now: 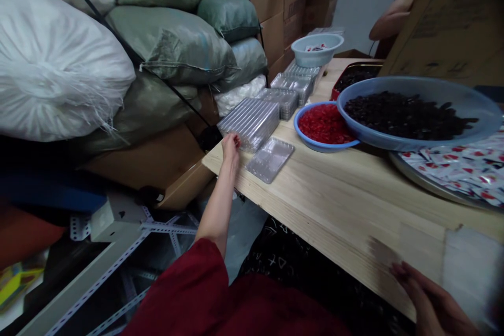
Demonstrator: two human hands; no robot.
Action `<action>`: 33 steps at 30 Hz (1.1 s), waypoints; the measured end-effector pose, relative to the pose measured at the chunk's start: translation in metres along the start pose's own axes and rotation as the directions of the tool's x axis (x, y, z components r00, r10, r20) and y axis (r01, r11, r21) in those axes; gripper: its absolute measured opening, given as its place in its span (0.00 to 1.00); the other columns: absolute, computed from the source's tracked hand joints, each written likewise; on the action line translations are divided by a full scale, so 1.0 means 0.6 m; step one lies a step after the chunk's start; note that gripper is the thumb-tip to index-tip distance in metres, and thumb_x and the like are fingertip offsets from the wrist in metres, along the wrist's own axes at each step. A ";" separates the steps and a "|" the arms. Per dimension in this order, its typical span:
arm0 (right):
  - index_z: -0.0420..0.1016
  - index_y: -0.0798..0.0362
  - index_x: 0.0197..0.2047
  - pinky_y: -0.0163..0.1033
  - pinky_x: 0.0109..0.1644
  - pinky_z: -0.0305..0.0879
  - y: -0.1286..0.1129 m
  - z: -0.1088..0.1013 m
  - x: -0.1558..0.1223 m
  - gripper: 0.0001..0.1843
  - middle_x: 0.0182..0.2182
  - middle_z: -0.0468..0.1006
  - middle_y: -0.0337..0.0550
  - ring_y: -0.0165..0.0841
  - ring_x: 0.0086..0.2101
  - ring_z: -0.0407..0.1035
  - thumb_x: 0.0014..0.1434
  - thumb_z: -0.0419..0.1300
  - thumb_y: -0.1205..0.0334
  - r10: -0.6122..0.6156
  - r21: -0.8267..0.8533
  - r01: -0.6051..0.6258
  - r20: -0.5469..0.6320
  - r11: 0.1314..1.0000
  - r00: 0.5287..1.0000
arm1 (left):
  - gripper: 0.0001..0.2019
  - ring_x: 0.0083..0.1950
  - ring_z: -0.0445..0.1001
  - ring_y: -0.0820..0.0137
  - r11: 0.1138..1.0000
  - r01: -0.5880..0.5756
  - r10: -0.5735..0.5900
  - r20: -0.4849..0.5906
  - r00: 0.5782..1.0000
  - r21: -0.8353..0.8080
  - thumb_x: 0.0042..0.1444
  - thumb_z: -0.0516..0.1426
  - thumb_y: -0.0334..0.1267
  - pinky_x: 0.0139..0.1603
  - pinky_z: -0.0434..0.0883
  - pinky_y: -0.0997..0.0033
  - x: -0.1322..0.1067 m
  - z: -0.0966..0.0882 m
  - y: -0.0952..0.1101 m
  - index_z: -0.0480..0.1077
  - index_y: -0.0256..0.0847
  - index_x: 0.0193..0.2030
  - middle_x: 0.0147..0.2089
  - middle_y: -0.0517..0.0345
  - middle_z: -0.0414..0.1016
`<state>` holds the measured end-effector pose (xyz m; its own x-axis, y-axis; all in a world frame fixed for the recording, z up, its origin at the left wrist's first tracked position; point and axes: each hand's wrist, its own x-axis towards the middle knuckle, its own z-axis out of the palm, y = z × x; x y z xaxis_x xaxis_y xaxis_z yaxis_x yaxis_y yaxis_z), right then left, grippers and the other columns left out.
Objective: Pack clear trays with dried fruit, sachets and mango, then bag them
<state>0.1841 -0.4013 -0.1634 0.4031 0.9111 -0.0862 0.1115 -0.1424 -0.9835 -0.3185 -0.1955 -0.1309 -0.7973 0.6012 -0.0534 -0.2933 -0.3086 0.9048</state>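
My left hand [231,146] is at the near left corner of a stack of clear plastic trays [252,118]. Its fingers are curled together against the stack, and what is between them, if anything, is too small to make out. One clear tray [271,159] lies flat on the wooden table just right of that hand. At the lower right, over the table's front edge, my right hand [427,294] has its thumb and fingers pressed together. A blurred greyish patch shows by its fingertips; I cannot tell whether it is a held thing or a shadow.
Further stacks of clear trays [279,101] run back along the table [334,194], with a pale basin [317,50] behind. A blue bowl of red pieces [325,125], a large bowl of dark pieces [413,115] and printed packets [464,168] stand right. Sacks [173,44] are piled left.
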 end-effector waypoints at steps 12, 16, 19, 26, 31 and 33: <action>0.80 0.51 0.51 0.52 0.70 0.61 -0.046 0.053 -0.002 0.25 0.46 0.84 0.46 0.43 0.54 0.75 0.57 0.67 0.43 0.200 0.002 -0.201 0.117 0.980 0.973 | 0.12 0.38 0.69 0.75 0.976 -0.097 0.163 0.364 0.917 -0.193 0.56 0.67 0.40 0.44 0.70 0.74 -0.249 -0.026 0.060 0.68 0.42 0.35 0.41 0.59 0.68; 0.68 0.45 0.66 0.49 0.58 0.73 -0.081 0.120 0.001 0.33 0.57 0.78 0.50 0.40 0.51 0.76 0.62 0.64 0.42 0.100 0.236 -0.199 0.373 0.951 0.922 | 0.09 0.35 0.68 0.75 0.982 0.168 -0.088 0.583 0.808 -0.086 0.60 0.65 0.41 0.41 0.70 0.71 -0.384 0.017 0.023 0.68 0.42 0.36 0.41 0.59 0.67; 0.53 0.40 0.74 0.45 0.47 0.76 -0.102 0.148 0.017 0.41 0.57 0.76 0.49 0.36 0.44 0.77 0.63 0.63 0.44 0.033 0.358 -0.198 0.418 0.912 0.908 | 0.08 0.36 0.71 0.73 0.949 0.304 -0.283 0.662 0.694 0.088 0.62 0.63 0.43 0.43 0.72 0.69 -0.474 0.033 -0.017 0.70 0.43 0.36 0.43 0.56 0.71; 0.57 0.51 0.72 0.33 0.29 0.63 -0.033 0.092 0.079 0.39 0.32 0.73 0.35 0.26 0.26 0.63 0.62 0.62 0.48 0.004 0.193 -0.038 0.172 0.980 0.985 | 0.13 0.43 0.75 0.67 0.870 0.256 -0.465 0.527 0.711 0.421 0.55 0.67 0.46 0.48 0.74 0.64 -0.493 0.029 -0.082 0.72 0.49 0.45 0.51 0.52 0.76; 0.66 0.57 0.67 0.38 0.35 0.68 0.019 0.055 0.106 0.32 0.35 0.72 0.41 0.30 0.29 0.65 0.66 0.57 0.48 -0.170 -0.173 0.202 0.182 0.964 0.968 | 0.14 0.49 0.73 0.65 0.863 -0.276 0.015 0.525 0.851 0.422 0.59 0.63 0.42 0.53 0.70 0.65 -0.371 0.071 -0.077 0.69 0.50 0.51 0.55 0.52 0.73; 0.68 0.56 0.66 0.43 0.41 0.72 0.022 0.054 0.109 0.30 0.41 0.72 0.48 0.32 0.32 0.67 0.67 0.56 0.48 -0.279 -0.297 0.315 0.160 0.901 0.947 | 0.13 0.49 0.72 0.63 0.793 -0.472 0.163 0.614 0.772 0.384 0.61 0.61 0.41 0.55 0.69 0.64 -0.326 0.123 -0.067 0.70 0.49 0.51 0.53 0.52 0.72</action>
<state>0.1827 -0.3312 -0.1873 0.2050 0.9645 0.1668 0.4971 0.0443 -0.8666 -0.1117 -0.2465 -0.1255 -0.3398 0.8667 0.3653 0.3465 -0.2457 0.9053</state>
